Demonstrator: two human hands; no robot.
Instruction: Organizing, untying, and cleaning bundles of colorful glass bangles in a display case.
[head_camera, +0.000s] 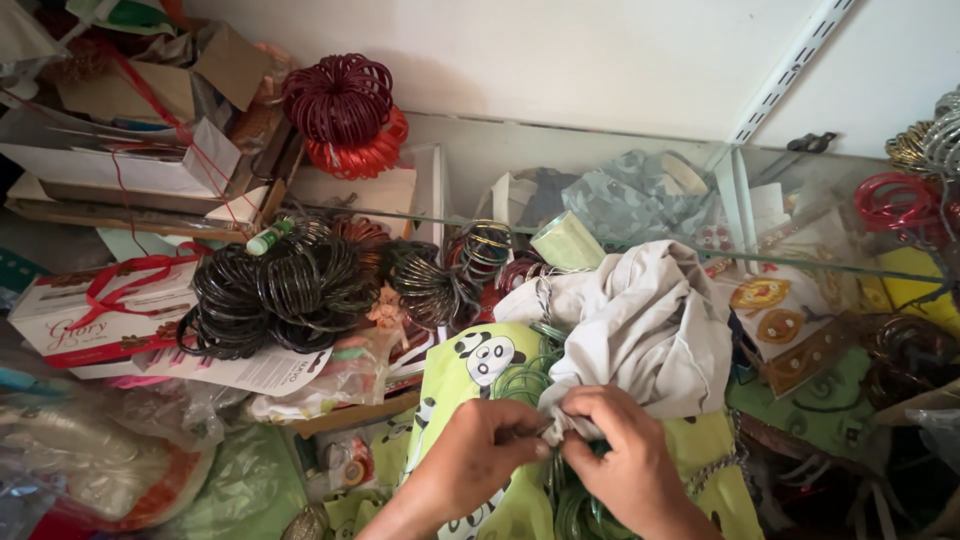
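**Cloth bundle: knot in hand, not yet finished**

Both hands meet at the lower end of a grey cloth (640, 320), which lies bunched on a green panda-print bag (480, 375). The left hand (480, 455) is closed in a pinch on a twisted tail of the cloth; the right hand (620, 460) is likewise pinched shut on the same tail, fingertips touching the left's.

Green bangles (580, 505) show beneath the hands and beside the cloth — partly covered, partly loose. Whether the cloth is being tied or untied cannot be told. By judgement, the work stands midway: cloth gathered, knot unresolved, some bangles outside it.

Black bangle stacks (280, 290) lie well apart, untouched — as do the red ones (345, 115).
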